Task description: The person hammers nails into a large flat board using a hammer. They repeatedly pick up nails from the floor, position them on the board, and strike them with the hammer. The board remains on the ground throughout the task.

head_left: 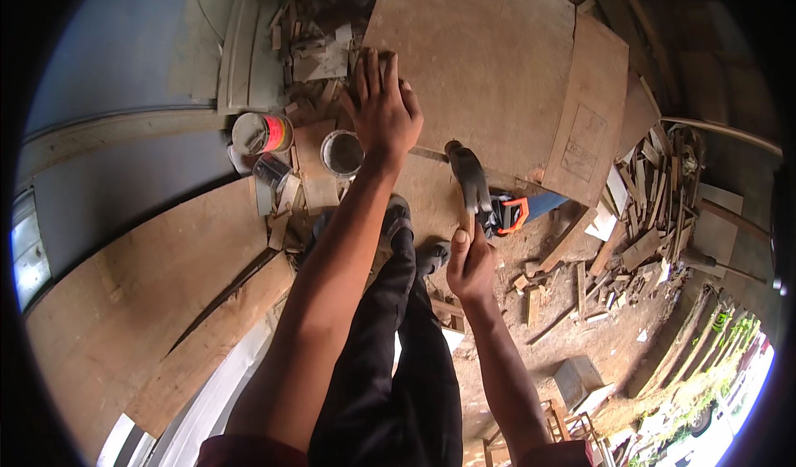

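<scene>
My left hand (pixel 385 117) lies with its fingers spread near the left edge of a large plywood sheet (pixel 481 60). Nothing shows in it. In my right hand (pixel 473 268) is a claw hammer (pixel 469 177), gripped by its wooden handle just below the head. The dark metal head points away from me and overlaps the near edge of the sheet. Beyond the hammer, to its right, a handsaw (pixel 514 215) with an orange and black handle lies partly hidden by my right hand.
Left of my left hand stand a paint can (pixel 264 133), a dark can (pixel 271 171) and a whitish bucket (pixel 342 153). Wood scraps (pixel 647 210) are heaped at the right. A cardboard piece (pixel 590 110) lies on the sheet's right side. Boards (pixel 149 284) lean at the left.
</scene>
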`<state>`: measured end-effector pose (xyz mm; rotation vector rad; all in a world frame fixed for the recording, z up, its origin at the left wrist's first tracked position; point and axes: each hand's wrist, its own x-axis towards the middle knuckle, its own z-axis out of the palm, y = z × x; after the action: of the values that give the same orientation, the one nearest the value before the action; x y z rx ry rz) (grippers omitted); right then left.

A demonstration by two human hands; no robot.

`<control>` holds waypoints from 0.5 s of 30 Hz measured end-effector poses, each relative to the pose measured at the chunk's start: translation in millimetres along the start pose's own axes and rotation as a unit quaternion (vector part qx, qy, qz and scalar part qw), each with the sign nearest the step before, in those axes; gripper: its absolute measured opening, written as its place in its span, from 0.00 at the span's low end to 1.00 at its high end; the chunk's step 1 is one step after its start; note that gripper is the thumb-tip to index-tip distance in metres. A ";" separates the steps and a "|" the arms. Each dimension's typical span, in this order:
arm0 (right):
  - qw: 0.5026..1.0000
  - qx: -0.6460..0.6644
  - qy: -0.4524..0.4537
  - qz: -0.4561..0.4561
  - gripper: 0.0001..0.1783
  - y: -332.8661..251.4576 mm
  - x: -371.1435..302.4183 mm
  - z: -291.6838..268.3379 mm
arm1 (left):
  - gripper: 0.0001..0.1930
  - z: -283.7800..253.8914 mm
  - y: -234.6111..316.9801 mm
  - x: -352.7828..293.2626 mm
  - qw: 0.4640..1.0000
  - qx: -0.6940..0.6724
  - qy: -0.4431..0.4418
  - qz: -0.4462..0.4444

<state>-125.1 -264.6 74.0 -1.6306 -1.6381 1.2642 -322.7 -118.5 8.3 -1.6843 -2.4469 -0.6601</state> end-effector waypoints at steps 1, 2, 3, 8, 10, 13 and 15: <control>0.999 0.030 0.017 -0.007 0.19 -2.1 -5.2 6.1 | 0.26 -0.3 0.2 -2.1 1.000 0.003 -0.001 0.004; 0.995 -0.043 -0.026 0.082 0.19 -1.9 -2.6 10.3 | 0.26 -0.7 -2.3 -1.5 1.000 0.006 -0.002 0.010; 0.990 -0.095 -0.023 0.099 0.19 -2.9 10.5 14.2 | 0.26 1.6 -3.0 5.7 1.000 0.007 0.006 0.020; 0.992 -0.108 -0.031 0.054 0.22 8.5 18.7 0.6 | 0.25 5.9 8.3 2.0 1.000 0.001 0.014 0.013; 0.997 -0.007 -0.036 0.062 0.25 -19.9 14.2 -9.7 | 0.24 5.2 -13.1 3.8 0.998 0.014 0.047 0.035; 0.985 0.167 -0.031 0.016 0.20 -3.6 -14.5 -40.0 | 0.25 2.5 1.8 3.8 0.998 0.028 0.030 0.042; 0.967 0.250 -0.021 -0.028 0.17 21.0 -43.3 -43.2 | 0.25 4.0 -4.0 -2.2 0.998 0.013 0.026 0.054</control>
<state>-71.0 -297.8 86.1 -1.2440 -1.2389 1.5379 -324.8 -120.0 2.8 -1.7526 -2.2995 -0.6488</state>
